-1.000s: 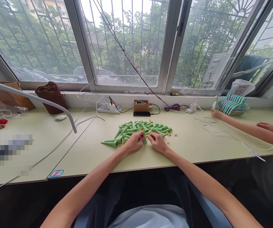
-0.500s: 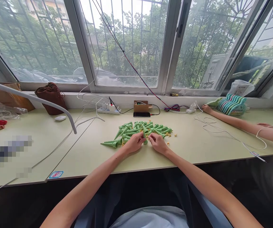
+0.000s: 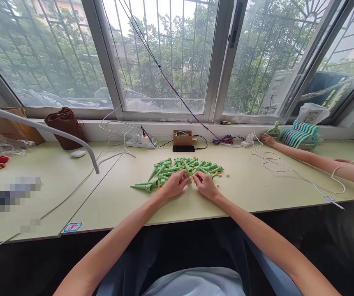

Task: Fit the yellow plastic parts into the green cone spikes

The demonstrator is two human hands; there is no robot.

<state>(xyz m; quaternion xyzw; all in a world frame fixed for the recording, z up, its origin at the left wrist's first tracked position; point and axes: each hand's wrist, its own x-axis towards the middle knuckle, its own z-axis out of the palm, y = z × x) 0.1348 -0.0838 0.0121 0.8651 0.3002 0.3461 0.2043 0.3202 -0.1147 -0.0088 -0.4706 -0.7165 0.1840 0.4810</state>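
Observation:
My left hand (image 3: 175, 184) is closed around a green cone-shaped plastic spike (image 3: 187, 174), its tapered end pointing up and away from me and its wider end low, between my hands. Close on the other side, the fingers of my right hand (image 3: 206, 185) are pinched together near the wide end; what they hold, if anything, is too small to make out. Just beyond both hands lies a pile of similar green spikes (image 3: 165, 164) with wide collared ends. Several small yellow plastic pieces (image 3: 227, 175) are scattered among the pile and to its right.
Behind the pile are a phone (image 3: 183, 148), a small cardboard box (image 3: 182, 138) and a power strip (image 3: 141, 142). A brown pouch (image 3: 66, 129) stands left. At right, another person's hand (image 3: 268, 140) is beside a green hanger (image 3: 274, 130) and stacked hangers (image 3: 301, 135). White cables (image 3: 275, 162) cross the table.
The spike in my left hand has tipped and shifted slightly; my hands stay almost in place. The other person's hand has moved left along the table's back, and the green hanger beside it has shifted.

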